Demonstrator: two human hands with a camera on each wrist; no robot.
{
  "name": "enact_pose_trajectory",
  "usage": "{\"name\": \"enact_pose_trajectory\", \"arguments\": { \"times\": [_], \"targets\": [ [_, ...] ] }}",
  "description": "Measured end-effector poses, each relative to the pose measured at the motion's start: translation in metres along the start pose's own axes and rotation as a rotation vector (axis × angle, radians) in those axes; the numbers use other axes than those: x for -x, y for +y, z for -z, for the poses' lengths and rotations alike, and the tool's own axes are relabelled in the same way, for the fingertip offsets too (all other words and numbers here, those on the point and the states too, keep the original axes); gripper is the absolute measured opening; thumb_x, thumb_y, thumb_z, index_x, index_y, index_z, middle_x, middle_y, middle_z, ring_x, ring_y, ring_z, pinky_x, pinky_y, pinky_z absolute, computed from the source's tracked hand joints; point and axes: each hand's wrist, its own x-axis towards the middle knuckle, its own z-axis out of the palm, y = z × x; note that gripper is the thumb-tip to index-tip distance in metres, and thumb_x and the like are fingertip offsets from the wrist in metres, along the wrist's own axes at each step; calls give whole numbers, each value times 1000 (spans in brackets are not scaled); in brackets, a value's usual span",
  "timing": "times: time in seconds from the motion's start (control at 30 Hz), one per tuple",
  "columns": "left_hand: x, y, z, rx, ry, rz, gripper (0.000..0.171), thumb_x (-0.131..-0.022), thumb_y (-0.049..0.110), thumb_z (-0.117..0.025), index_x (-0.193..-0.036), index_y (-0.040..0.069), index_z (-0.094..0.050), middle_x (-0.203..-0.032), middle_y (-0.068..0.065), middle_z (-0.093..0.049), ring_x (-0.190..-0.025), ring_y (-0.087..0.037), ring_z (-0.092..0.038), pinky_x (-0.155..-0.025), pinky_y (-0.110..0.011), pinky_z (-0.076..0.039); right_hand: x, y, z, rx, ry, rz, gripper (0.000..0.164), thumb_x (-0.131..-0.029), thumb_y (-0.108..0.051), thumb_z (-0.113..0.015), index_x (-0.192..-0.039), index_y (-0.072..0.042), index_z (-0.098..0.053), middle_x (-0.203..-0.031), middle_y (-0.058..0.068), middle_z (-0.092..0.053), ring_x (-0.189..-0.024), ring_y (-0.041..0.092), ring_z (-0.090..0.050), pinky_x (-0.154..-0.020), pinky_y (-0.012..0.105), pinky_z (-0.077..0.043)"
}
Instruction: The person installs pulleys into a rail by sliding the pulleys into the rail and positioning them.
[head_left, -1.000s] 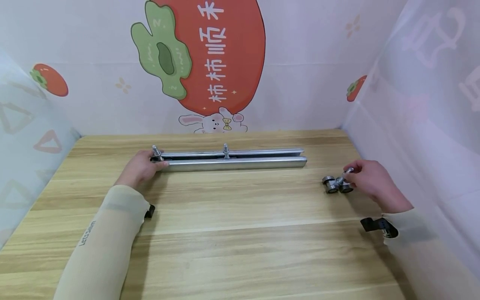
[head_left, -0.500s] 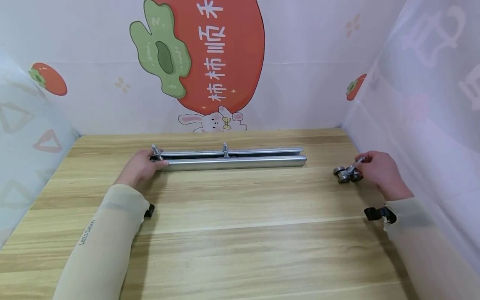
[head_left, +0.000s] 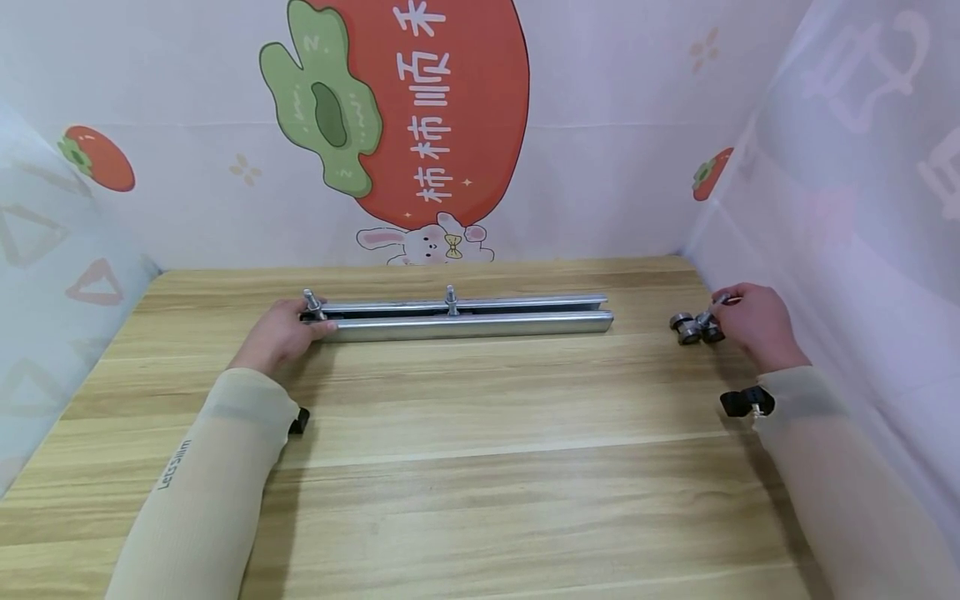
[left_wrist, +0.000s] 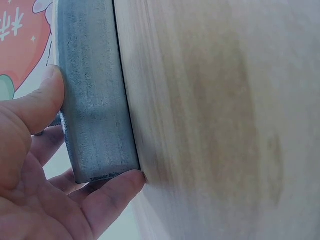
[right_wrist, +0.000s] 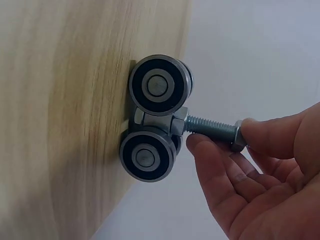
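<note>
A long silver C-channel rail [head_left: 480, 327] lies across the back of the table, its slot facing up. My left hand [head_left: 276, 337] grips its left end; in the left wrist view the thumb lies along the rail's edge and a fingertip touches the cut end. One bolt [head_left: 312, 305] stands up from the slot beside that hand, and another bolt [head_left: 451, 300] rises near the middle. Off the rail's right end, my right hand [head_left: 759, 327] pinches the threaded bolt of a roller trolley [right_wrist: 159, 117]. Its wheels are down, close at the wooden tabletop, and the bolt points up.
The wooden table [head_left: 480, 500] ends at a printed cloth backdrop [head_left: 600, 167] behind. A cloth side wall [head_left: 862, 292] stands close to the right hand. A gap of bare wood separates the rail's right end from the trolley.
My right hand has moved the roller trolley away from me and slightly right, toward the back of the table. The left hand and the rail have stayed in place.
</note>
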Motion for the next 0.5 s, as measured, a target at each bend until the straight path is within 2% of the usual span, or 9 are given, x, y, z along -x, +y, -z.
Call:
{"name": "enact_pose_trajectory", "arguments": {
  "times": [0.2, 0.37, 0.5],
  "targets": [
    [0, 1, 0, 2, -6, 8, 71, -99, 48, -58, -151, 5, -39, -152, -36, -25, -138, -53, -22, -108, -68, -20, -7, -3, -4, -16, 9, -9, 35, -99, -19, -55, -122, 6, -60, -110, 25, -63, -86, 32, -57, -57, 37, -46],
    [-1, 0, 0, 19, -5, 10, 71, -99, 47, -59, -151, 5, -39, -152, -35, -26, -138, -52, -23, -109, -67, -21, -9, -14, -13, -24, 34, 40, 29, -96, -18, -58, -114, 4, -64, -100, 21, -67, -78, 30, -58, -55, 37, -47],
    [-2, -2, -1, 31, -2, 10, 69, -99, 46, -60, -151, 5, -40, -152, -32, -29, -138, -50, -26, -108, -66, -23, -9, -22, -22, -33, 38, 62, 27, -97, -18, -59, -113, 3, -64, -100, 21, -67, -80, 30, -60, -56, 37, -48]
  ]
}}
